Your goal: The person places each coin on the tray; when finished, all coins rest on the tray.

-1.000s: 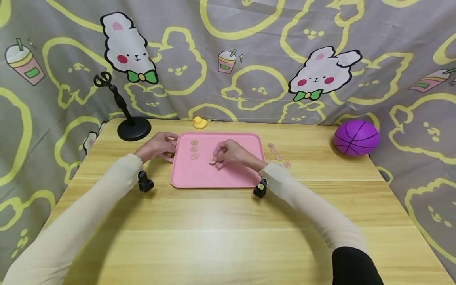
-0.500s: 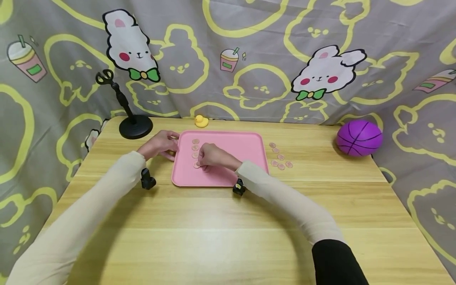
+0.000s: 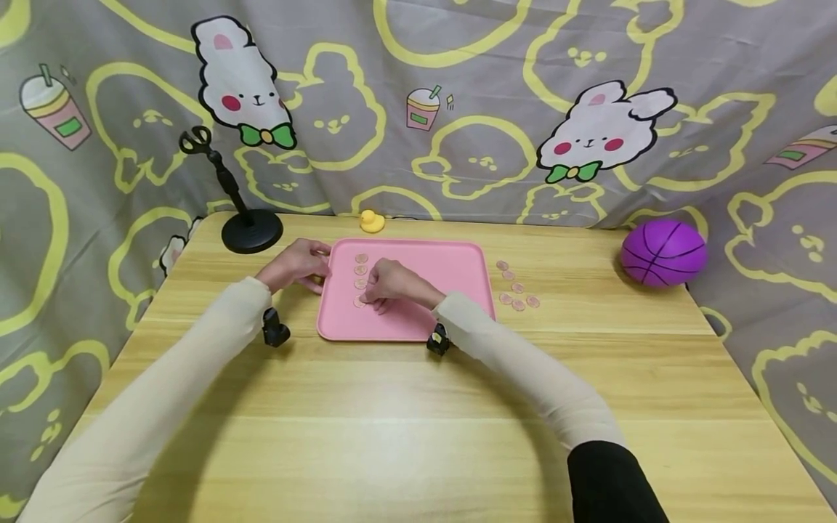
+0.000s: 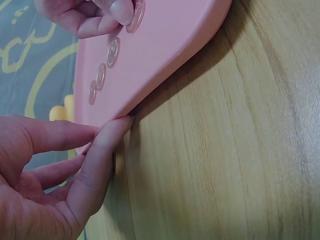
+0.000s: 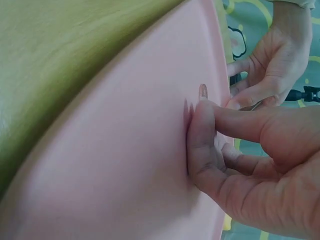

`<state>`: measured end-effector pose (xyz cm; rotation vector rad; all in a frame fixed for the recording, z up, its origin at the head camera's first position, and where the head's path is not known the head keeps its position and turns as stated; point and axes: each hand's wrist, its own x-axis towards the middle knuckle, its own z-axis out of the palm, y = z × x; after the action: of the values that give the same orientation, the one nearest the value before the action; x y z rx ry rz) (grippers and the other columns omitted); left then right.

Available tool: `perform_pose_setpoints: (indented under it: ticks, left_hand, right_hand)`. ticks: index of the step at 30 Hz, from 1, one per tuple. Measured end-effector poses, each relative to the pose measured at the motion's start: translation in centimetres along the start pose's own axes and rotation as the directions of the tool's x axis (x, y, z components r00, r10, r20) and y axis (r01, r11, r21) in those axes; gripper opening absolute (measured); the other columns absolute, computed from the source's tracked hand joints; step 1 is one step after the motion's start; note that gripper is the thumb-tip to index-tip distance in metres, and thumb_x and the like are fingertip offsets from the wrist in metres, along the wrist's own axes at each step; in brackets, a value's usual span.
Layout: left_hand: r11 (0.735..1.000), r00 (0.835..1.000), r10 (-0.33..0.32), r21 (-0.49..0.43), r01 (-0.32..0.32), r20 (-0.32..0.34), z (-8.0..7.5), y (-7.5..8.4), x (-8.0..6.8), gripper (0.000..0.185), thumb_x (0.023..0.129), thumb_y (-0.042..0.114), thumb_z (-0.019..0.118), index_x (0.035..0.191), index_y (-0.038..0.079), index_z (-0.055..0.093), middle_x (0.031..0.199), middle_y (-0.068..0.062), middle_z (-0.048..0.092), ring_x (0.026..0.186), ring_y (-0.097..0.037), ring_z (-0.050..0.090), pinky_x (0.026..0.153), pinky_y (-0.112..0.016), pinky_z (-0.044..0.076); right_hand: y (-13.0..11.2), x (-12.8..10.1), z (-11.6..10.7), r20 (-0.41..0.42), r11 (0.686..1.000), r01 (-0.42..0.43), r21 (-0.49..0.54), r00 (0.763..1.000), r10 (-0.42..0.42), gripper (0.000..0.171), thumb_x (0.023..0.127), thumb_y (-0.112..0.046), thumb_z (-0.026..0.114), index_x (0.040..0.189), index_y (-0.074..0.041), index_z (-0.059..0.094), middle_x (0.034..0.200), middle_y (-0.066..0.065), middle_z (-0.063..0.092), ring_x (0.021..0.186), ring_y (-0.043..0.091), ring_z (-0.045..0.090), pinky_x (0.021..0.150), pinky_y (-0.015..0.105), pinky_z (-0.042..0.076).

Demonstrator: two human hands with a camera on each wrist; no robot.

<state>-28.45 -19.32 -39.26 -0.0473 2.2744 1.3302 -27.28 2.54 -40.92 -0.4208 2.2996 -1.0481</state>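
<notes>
A pink tray lies on the wooden table. Three coins form a column near its left side. My right hand is at the foot of that column, its curled fingers pinching a fourth coin against the tray floor. In the left wrist view a fingertip of the right hand covers that coin, with the other coins beyond it. My left hand rests at the tray's left rim, with the fingertips touching it.
Several loose coins lie on the table right of the tray. A purple ball sits far right, a yellow duck behind the tray, and a black clip stand at the back left. A patterned curtain surrounds the table.
My right hand carried a coin left from the tray's middle to the foot of the coin column and has stayed there. The left hand kept its place at the rim.
</notes>
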Motion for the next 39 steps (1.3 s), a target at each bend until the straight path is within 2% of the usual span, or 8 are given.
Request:
perform_pose_setpoints:
  ticks: [8, 14, 21, 25, 30, 35, 39]
  left_hand:
    - [1.0, 1.0, 0.011, 0.004, -0.011, -0.001, 0.0, -0.1, -0.1, 0.066, 0.096, -0.006, 0.058, 0.157, -0.012, 0.032, 0.127, -0.029, 0.057, 0.092, -0.025, 0.068, 0.072, -0.032, 0.067]
    - [1.0, 1.0, -0.005, 0.01, 0.005, -0.009, 0.3, -0.1, 0.1, 0.065, 0.096, -0.004, 0.058, 0.157, -0.009, 0.034, 0.127, -0.026, 0.053, 0.09, -0.022, 0.066, 0.074, -0.031, 0.067]
    - [1.0, 1.0, 0.017, 0.002, -0.017, -0.003, 0.4, -0.1, -0.2, 0.068, 0.095, -0.005, 0.057, 0.157, -0.011, 0.031, 0.128, -0.029, 0.052, 0.094, -0.026, 0.068, 0.075, -0.033, 0.067]
    - [1.0, 1.0, 0.014, 0.01, -0.014, -0.013, 0.2, -0.2, -0.3, 0.066, 0.095, -0.005, 0.058, 0.156, -0.011, 0.034, 0.127, -0.029, 0.053, 0.095, -0.027, 0.068, 0.075, -0.033, 0.067]
    - [1.0, 1.0, -0.006, 0.019, 0.006, -0.014, 0.2, -0.3, -0.2, 0.066, 0.094, -0.005, 0.058, 0.156, -0.01, 0.035, 0.126, -0.028, 0.054, 0.091, -0.025, 0.07, 0.075, -0.033, 0.067]
    - [1.0, 1.0, -0.006, 0.022, 0.006, -0.005, 0.2, -0.2, -0.2, 0.068, 0.095, -0.005, 0.058, 0.157, -0.01, 0.033, 0.128, -0.028, 0.054, 0.086, -0.023, 0.07, 0.075, -0.033, 0.067]
    - [1.0, 1.0, 0.0, 0.02, 0.0, -0.002, 0.3, 0.0, -0.2, 0.068, 0.094, -0.005, 0.058, 0.157, -0.01, 0.032, 0.128, -0.028, 0.053, 0.087, -0.023, 0.069, 0.074, -0.032, 0.067]
  right_hand:
    - [0.1, 0.1, 0.4, -0.028, 1.0, 0.005, 0.028, 1.0, -0.004, 0.026, 0.096, -0.004, 0.075, 0.075, -0.003, 0.059, 0.064, 0.008, 0.065, 0.053, 0.013, 0.064, 0.056, 0.026, 0.063]
    - [0.3, -0.1, 0.6, -0.071, 0.999, -0.017, 0.033, 0.997, 0.02, 0.028, 0.097, -0.006, 0.075, 0.074, -0.003, 0.059, 0.061, 0.01, 0.065, 0.047, 0.015, 0.064, 0.052, 0.029, 0.063]
    - [0.5, -0.4, -0.1, -0.05, 0.994, 0.009, 0.105, 0.999, -0.004, 0.021, 0.101, -0.009, 0.069, 0.083, 0.0, 0.061, 0.069, 0.013, 0.068, 0.05, 0.018, 0.066, 0.056, 0.035, 0.065]
    - [0.9, -0.8, -1.6, -0.052, 0.992, 0.059, 0.113, 0.997, -0.054, 0.013, 0.103, -0.007, 0.065, 0.093, 0.002, 0.064, 0.081, 0.016, 0.071, 0.059, 0.019, 0.068, 0.06, 0.035, 0.066]
    - [1.6, -1.9, -4.4, -0.083, 0.99, 0.09, 0.11, 0.993, -0.082, 0.011, 0.103, -0.008, 0.065, 0.099, 0.002, 0.066, 0.094, 0.02, 0.073, 0.071, 0.026, 0.073, 0.068, 0.036, 0.067]
    - [2.9, -3.3, -7.2, -0.142, 0.989, 0.131, 0.063, 0.982, -0.121, 0.011, 0.104, -0.008, 0.062, 0.103, 0.001, 0.068, 0.102, 0.022, 0.073, 0.087, 0.036, 0.075, 0.078, 0.043, 0.067]
    - [4.1, -4.6, -9.2, -0.185, 0.984, 0.161, 0.072, 0.972, -0.145, 0.013, 0.105, -0.006, 0.059, 0.108, 0.004, 0.067, 0.108, 0.028, 0.071, 0.098, 0.045, 0.071, 0.085, 0.053, 0.064]
